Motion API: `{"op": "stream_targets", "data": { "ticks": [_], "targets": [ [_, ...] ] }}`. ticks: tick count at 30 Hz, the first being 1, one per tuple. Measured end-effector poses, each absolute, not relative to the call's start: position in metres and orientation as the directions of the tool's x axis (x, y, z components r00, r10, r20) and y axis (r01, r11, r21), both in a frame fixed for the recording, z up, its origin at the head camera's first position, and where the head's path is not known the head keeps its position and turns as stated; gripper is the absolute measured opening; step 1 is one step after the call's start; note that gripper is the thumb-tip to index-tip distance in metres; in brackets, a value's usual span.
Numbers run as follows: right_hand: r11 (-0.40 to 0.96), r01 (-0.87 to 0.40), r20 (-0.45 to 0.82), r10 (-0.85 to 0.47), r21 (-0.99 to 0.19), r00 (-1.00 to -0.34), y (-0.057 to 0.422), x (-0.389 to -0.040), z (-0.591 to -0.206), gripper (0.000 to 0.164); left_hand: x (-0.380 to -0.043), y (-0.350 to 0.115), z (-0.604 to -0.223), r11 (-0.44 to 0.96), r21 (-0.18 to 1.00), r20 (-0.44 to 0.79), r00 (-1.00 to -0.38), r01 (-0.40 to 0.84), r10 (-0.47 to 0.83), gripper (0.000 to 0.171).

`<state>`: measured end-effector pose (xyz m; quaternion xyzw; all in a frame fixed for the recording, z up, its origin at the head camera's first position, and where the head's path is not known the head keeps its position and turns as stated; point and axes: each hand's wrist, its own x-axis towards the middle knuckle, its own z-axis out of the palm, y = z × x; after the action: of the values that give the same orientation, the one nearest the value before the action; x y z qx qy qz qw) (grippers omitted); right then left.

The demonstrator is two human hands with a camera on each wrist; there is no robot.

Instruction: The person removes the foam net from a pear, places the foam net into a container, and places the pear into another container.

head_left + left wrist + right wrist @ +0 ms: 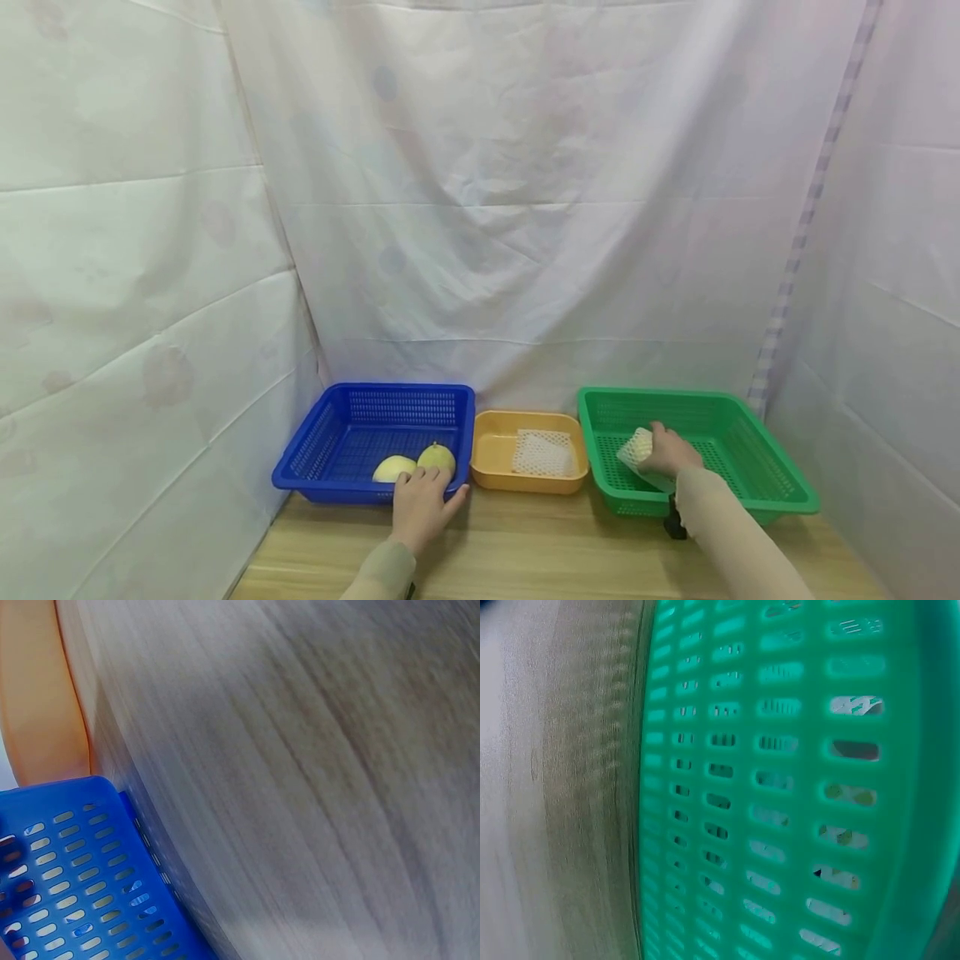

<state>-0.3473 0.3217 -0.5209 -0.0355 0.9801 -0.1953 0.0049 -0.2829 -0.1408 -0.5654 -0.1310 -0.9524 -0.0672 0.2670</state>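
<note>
Two pale yellow-green pears (437,457) lie side by side at the front right of the blue basket (300,482), one showing its stem. My left hand (422,507) reaches over the basket's front rim, fingers extended at the pears and thumb spread to the right. Inside the green basket (772,467), my right hand (670,454) grips a pale yellow fruit in a white foam net (637,448), partly covered by the fingers. In both wrist views the hands' work is hidden behind the slotted basket walls.
Between the two baskets stands a shallow orange tray (491,482) with a flattened white foam net (543,452) in it. All three sit on a wood-grain table (525,542), with a pale curtain (480,208) behind and at both sides.
</note>
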Motion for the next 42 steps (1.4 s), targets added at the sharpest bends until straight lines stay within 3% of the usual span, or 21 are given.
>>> {"op": "stream_targets", "data": {
  "ticks": [22, 29, 42],
  "targets": [
    [0.92, -0.119, 0.053, -0.107, -0.373, -0.993, 0.318, -0.347, -0.509, 0.08, -0.284, -0.142, -0.566, 0.955, 0.061, 0.523, -0.824, 0.289, 0.216, 0.037],
    [0.92, -0.124, 0.062, -0.109, -0.372, -0.992, 0.317, -0.344, -0.503, 0.079, -0.282, -0.142, -0.565, 0.955, 0.044, 0.526, -0.82, 0.294, 0.228, 0.047],
    [0.918, -0.148, 0.083, -0.126, -0.368, -0.988, 0.316, -0.342, -0.494, 0.08, -0.284, -0.142, -0.566, 0.955, 0.068, 0.518, -0.828, 0.29, 0.215, 0.037]
  ]
}}
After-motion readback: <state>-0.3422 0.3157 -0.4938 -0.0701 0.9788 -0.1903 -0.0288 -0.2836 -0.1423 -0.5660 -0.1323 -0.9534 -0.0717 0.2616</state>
